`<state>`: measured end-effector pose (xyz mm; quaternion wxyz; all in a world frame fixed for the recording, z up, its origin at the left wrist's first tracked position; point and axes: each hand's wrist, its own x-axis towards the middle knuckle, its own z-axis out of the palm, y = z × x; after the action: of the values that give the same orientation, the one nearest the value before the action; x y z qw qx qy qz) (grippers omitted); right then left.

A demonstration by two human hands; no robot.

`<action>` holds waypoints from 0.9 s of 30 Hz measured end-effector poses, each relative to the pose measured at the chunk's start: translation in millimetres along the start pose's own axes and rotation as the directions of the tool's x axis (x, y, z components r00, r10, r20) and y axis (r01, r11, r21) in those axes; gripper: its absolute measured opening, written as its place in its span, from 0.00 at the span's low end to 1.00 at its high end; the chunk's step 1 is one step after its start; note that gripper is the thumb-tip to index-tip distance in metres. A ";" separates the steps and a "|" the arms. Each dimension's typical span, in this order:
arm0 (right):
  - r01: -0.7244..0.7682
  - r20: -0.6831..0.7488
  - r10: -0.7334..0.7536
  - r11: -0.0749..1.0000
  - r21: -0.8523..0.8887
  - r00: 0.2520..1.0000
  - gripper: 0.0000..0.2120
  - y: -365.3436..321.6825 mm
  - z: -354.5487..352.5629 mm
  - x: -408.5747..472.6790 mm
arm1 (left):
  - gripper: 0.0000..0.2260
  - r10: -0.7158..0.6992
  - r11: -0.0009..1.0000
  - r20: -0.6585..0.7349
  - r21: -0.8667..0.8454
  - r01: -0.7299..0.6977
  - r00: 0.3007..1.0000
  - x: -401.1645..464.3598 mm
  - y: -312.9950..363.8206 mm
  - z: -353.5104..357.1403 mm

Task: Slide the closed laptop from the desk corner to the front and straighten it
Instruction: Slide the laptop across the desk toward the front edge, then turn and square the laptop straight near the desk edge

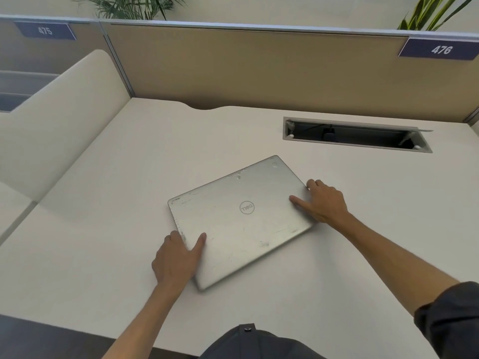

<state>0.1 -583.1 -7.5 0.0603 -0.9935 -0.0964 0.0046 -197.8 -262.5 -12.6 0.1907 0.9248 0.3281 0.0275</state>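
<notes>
Currently, head view: the closed silver Dell laptop (241, 221) lies lid-up in the centre of the frame on the white desk (103, 229), skewed, with its far right corner turned toward the cable tray opening (355, 136) at upper right and its near corner pointing toward the bottom of the frame. Left hand (176, 260) is at the laptop's lower-left edge: thumb flat on the lid, fingers spread and curled down over the edge, so it brackets the side rather than lifting. Right hand (325, 203) sits at the right edge, thumb lying on the lid, other fingers open and wrapped at the far side of that edge. Neither hand is closed into a grasp; both press and flank. My read: opposite-edge placement gives a torque couple, good for rotating the chassis square while sliding it on the surface, and thumbs on top keep it flat. Laptop looks already off the corner, mid-desk, but not yet parallel to the front edge, so straightening remains. Hidden or unclear: fingertips of both hands past the laptop edges aren't visible, so contact under the base can't be confirmed. Hinge side versus opening side is hard to tell from here. Tray interior is dark; only a vague cable shape. Desk front edge is partly cut off by the person's dark clothing (259, 343) at bottom centre. Partition tags (440, 49) read 475 and 476.
</notes>
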 end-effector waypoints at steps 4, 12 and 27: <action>-0.146 0.102 0.128 0.969 0.201 0.987 0.39 -16.0 8.4 2.7 | 0.38 -0.098 0.994 0.086 -0.043 0.102 0.991 -13.2 15.1 7.9; -0.280 0.134 0.246 0.844 0.458 0.960 0.38 -18.4 15.2 -6.6 | 0.37 -0.465 0.690 0.312 -0.458 0.560 0.829 6.1 50.2 4.8; -0.441 0.080 0.472 0.733 0.518 0.878 0.41 -28.0 21.2 -54.2 | 0.41 -0.352 0.667 0.298 -0.586 0.461 0.887 43.4 51.3 -15.1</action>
<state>-58.8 -563.7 -25.3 0.3270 -0.9318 0.1568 0.0168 -135.8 -267.2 17.2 0.5218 0.7047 0.4803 0.0207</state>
